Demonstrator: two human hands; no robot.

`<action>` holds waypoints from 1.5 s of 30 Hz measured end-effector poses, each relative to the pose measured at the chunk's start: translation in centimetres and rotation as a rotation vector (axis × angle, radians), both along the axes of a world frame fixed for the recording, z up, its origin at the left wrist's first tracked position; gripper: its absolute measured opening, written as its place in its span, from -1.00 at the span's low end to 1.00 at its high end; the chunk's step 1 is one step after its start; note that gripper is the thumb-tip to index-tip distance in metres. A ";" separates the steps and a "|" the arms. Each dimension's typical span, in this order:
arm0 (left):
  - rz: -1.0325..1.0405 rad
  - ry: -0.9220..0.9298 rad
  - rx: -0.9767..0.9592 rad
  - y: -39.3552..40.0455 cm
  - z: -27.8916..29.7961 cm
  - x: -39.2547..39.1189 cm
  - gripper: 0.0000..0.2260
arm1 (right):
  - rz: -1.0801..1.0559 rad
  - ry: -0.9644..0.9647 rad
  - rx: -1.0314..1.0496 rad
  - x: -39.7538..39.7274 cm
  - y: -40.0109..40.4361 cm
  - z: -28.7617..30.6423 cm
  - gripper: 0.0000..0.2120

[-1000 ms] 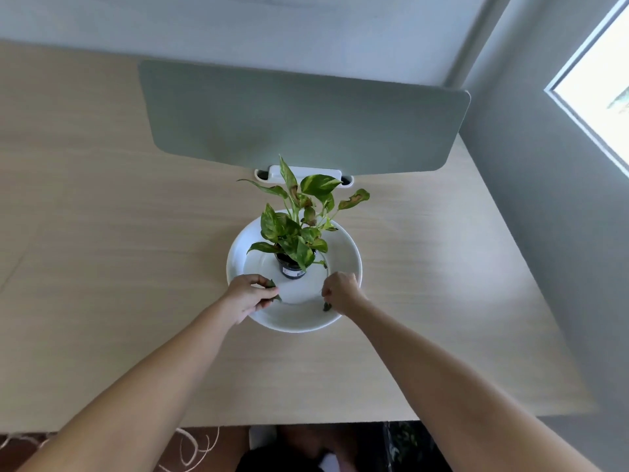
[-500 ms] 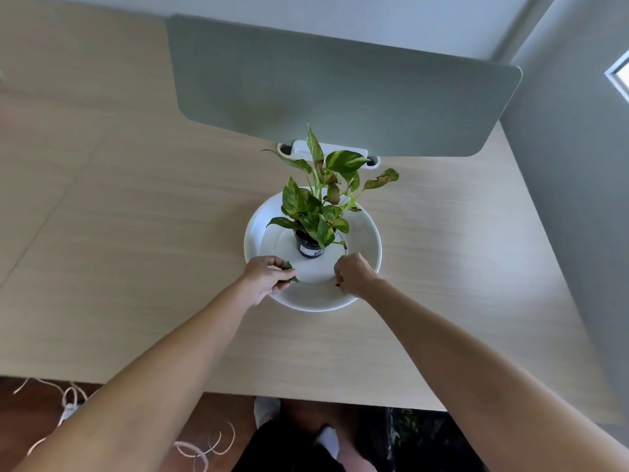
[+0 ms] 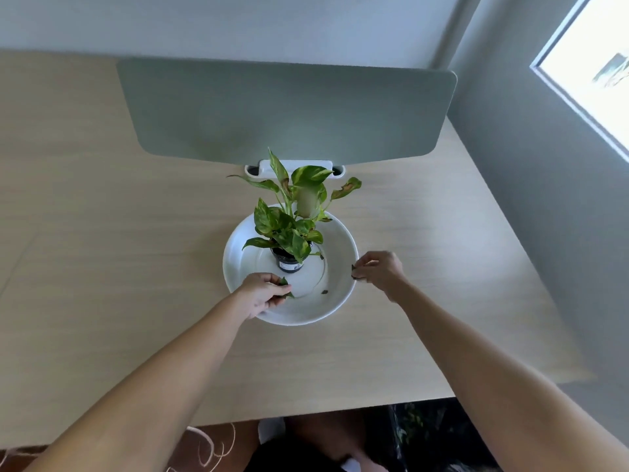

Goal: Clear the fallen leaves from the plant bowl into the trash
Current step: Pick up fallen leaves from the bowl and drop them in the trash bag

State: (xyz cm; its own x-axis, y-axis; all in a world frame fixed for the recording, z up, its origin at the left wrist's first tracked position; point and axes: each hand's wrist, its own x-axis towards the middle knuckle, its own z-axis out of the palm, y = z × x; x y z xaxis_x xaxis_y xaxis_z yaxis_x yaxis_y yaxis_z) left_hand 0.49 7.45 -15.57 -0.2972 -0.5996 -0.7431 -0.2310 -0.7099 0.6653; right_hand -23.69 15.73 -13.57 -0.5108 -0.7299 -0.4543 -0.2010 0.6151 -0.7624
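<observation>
Left hand (image 3: 263, 292): grip closed on a green leaf (image 3: 285, 284) pinched between thumb and fingertips, over the near-left inside of the plant bowl (image 3: 238, 247). The leaf's long axis runs roughly away from the person to toward them, slightly slanted, with its near tip poking out past the fingers toward the bowl's centre.

Right hand (image 3: 381, 272): grip closed on a small dark leaf (image 3: 354, 271), held just at the bowl's right rim, partly outside it. Most of that leaf is covered by the fingers; its long axis cannot be told.

One small brown scrap (image 3: 325, 291) lies on the bowl floor, near-right, between the two hands and touching neither. A thin curved stem (image 3: 322, 267) trails along the bowl floor from the pot toward it.

The bowl is white, round and shallow, and rests on the pale wood desk (image 3: 102, 267). A potted pothos (image 3: 289, 229) in a small dark pot with a white label stands upright in the bowl's far half; several of its upper leaves have brown edges. Behind it a grey-green divider panel (image 3: 289, 110) stands on a white clamp at the desk's far edge. A window (image 3: 592, 73) is at upper right.
</observation>
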 end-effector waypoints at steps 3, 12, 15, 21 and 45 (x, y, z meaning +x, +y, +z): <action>-0.020 -0.003 -0.035 1.0 0.4 -1.9 -0.84 | 0.015 0.020 -0.014 -0.5 2.0 0.8 -0.82; 0.155 -0.002 -0.066 3.1 -0.5 -1.3 -0.81 | 0.326 0.230 -0.013 3.8 0.1 -0.2 -0.77; 0.165 0.016 -0.072 3.0 -0.5 -0.3 -0.81 | 0.519 0.397 0.052 4.7 -1.5 -1.5 -0.78; 0.127 0.025 -0.039 1.3 -1.0 0.5 -0.83 | 0.737 0.570 0.205 6.0 -3.4 -3.0 -0.77; -0.139 0.104 -0.011 11.4 2.4 -14.4 -0.80 | -0.224 -0.038 -0.163 -8.9 17.2 1.3 -0.95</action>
